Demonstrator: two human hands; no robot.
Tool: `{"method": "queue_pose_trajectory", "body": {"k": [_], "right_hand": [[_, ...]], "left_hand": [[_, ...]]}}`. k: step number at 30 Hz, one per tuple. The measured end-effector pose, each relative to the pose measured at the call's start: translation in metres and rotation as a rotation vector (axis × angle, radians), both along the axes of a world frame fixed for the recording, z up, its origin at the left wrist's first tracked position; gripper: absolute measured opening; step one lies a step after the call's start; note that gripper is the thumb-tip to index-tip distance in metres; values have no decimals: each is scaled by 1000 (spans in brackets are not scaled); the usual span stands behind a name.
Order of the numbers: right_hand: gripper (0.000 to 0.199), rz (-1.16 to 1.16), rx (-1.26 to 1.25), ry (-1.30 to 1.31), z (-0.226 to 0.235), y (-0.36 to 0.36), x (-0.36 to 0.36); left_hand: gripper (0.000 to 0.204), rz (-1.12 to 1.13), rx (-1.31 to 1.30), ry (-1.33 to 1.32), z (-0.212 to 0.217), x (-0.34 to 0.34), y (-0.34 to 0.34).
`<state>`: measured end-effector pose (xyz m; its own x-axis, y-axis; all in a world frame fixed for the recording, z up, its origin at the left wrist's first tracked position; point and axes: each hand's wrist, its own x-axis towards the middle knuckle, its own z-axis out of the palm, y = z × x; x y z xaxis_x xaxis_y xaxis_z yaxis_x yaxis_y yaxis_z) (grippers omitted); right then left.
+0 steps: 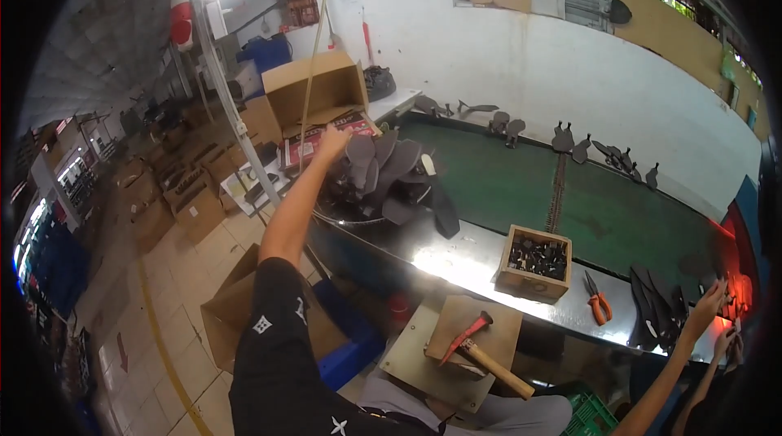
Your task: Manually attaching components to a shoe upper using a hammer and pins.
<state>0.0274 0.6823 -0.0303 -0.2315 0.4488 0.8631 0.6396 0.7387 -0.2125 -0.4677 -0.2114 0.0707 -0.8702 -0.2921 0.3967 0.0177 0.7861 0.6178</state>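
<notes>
My left hand reaches far forward over the bench end, at the left edge of a heap of dark grey sole-shaped pieces. Its fingers look curled; what they hold, if anything, is too small to make out. Right behind it lies a red and white printed carton, below an open cardboard box. Out of view is my right hand. Near my lap, a hammer with a wooden handle and red head rests on a block.
A wooden box of small dark parts and orange-handled pliers sit on the metal ledge beside a green conveyor belt. At far right, a co-worker's hands work under reddish light. A metal post rises at left.
</notes>
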Motion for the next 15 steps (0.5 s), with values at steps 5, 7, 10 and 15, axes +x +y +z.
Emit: {"method": "queue_pose_trajectory", "body": {"k": [5,7,10,15], "right_hand": [[10,484,321,-168,148,-195,33],[11,774,252,-365,169,-290,11],[10,1286,418,-713,170,-400,-1],[83,1614,-318,-71,77,-429,19]], "left_hand": [[80,-845,-90,260,46,155,217],[93,-1167,-118,245,59,260,251],[103,-1514,-68,257,43,357,273],[74,-1504,550,-360,11,424,248]]}}
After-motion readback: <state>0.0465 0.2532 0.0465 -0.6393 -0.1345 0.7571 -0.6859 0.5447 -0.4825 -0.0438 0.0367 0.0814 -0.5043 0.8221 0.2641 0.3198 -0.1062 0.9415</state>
